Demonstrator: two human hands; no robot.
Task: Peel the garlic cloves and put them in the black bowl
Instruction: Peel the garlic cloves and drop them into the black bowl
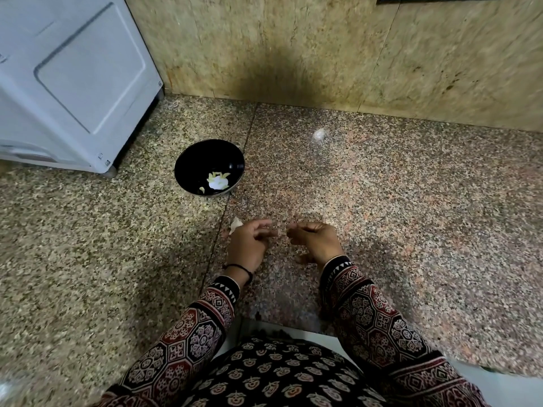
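1. At the bottom edge, two patterned sleeves (188, 339) reach forward over a speckled granite counter (411, 215).
2. Just past the cuffs, the left hand (248, 245) and right hand (316, 240) hover close together above the counter, fingertips pointing at each other and nearly meeting. The left fingers are loosely bent and the right fingers are curled inward. Blur hides whether either hand pinches anything, so I cannot tell their grip. A thin black thread (239, 267) circles the left wrist.
3. Just beyond the left hand's outer edge lies a small white garlic piece (235, 225). I cannot tell whether the hand touches it.
4. Farther off and to the left, the black bowl (191, 160) sits upright on the counter, with pale peeled cloves (218, 181) at its bottom.
5. Farther still, to the right, a blurred white scrap (318, 133) lies alone on the counter.
6. At the back, a white appliance (73, 77) stands at left against a tan stone wall (323, 54).
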